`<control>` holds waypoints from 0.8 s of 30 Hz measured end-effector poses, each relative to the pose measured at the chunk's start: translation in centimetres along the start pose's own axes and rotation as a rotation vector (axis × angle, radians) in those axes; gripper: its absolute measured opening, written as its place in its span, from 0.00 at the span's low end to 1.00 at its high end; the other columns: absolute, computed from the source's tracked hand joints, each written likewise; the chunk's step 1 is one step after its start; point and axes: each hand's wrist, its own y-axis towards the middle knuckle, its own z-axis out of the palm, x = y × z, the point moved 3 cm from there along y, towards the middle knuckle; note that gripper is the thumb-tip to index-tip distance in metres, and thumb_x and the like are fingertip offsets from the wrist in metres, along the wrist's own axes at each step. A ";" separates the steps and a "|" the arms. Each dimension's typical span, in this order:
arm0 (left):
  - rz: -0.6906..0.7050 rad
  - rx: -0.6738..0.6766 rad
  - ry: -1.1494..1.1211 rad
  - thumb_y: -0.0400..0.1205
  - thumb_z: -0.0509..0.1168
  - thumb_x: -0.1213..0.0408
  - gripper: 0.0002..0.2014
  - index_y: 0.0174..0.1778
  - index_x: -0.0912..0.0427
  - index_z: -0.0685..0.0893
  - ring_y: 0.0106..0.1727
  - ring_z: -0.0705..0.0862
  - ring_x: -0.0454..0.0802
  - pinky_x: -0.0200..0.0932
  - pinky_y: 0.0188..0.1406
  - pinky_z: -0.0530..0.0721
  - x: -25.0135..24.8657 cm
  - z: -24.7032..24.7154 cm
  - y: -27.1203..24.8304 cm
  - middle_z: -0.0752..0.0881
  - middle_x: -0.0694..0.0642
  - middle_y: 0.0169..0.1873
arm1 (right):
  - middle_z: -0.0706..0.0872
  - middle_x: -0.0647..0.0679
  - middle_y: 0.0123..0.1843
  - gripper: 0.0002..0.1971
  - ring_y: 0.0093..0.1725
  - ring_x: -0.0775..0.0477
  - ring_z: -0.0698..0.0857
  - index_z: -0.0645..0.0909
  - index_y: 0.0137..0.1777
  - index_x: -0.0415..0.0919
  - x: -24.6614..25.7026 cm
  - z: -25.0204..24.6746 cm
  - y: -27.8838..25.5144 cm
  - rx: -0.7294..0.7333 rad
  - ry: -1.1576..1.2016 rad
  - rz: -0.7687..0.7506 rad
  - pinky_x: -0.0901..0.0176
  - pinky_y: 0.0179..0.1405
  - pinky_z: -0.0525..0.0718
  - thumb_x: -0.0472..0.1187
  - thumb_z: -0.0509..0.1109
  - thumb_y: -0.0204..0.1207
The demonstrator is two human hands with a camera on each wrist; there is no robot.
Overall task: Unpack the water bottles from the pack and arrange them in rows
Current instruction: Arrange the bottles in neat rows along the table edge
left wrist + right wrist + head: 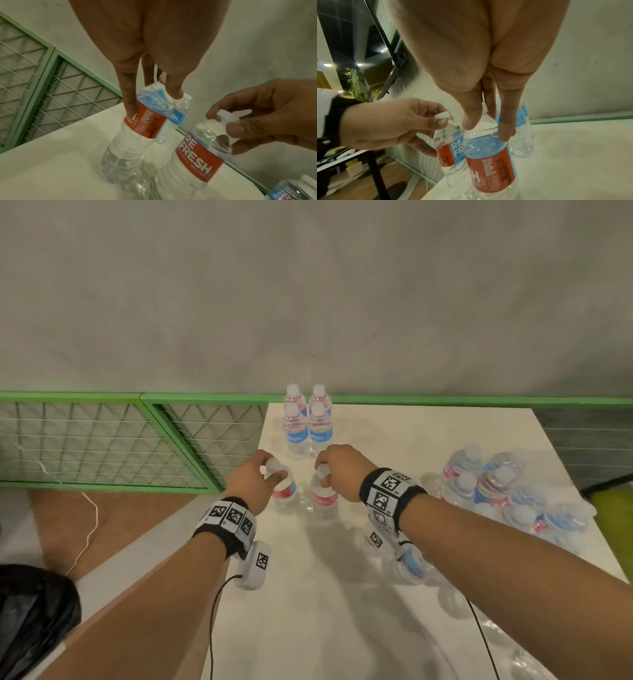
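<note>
- Left hand [250,486]: fingers curled round the neck and white cap of the left water bottle [286,493], upright on the white table [342,611].
- Right hand [342,470]: pinching the cap end of the right water bottle [323,498], also upright, just beside the left one.
- Both held bottles: red-and-blue "REFRESH" labels, bases touching or near the tabletop; cannot tell which.
- Four placed bottles [306,422]: two rows of two, upright, at the far table edge, just beyond the hands.
- Torn plastic pack [507,491]: at the right side of the table, several bottles inside, some lying tilted.
- Green-framed mesh panel [102,440]: left of the table, against the grey wall [308,296].
- Marker-tagged wristbands on both wrists.
</note>
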 end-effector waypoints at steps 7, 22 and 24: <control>0.043 -0.053 0.085 0.78 0.72 0.52 0.16 0.58 0.49 0.78 0.49 0.83 0.52 0.44 0.48 0.79 -2.5 1.1 3.6 0.77 0.51 0.55 | 0.86 0.41 0.54 0.11 0.54 0.39 0.85 0.86 0.55 0.37 -1.2 -2.2 4.2 -0.099 -0.020 0.095 0.58 0.46 0.78 0.39 0.72 0.74; 0.118 0.019 -0.014 0.77 0.73 0.68 0.21 0.63 0.45 0.79 0.61 0.82 0.47 0.47 0.61 0.82 -3.2 1.0 6.6 0.81 0.46 0.60 | 0.88 0.44 0.55 0.19 0.53 0.44 0.86 0.87 0.57 0.41 -2.0 -3.9 7.0 -0.110 0.027 0.182 0.59 0.48 0.82 0.43 0.82 0.67; 0.098 -0.034 -0.029 0.74 0.76 0.61 0.23 0.64 0.47 0.78 0.58 0.81 0.47 0.44 0.56 0.82 -3.2 0.9 6.3 0.77 0.47 0.60 | 0.88 0.43 0.55 0.18 0.52 0.43 0.86 0.87 0.57 0.40 -1.8 -3.7 7.0 -0.113 0.026 0.184 0.60 0.46 0.81 0.43 0.81 0.67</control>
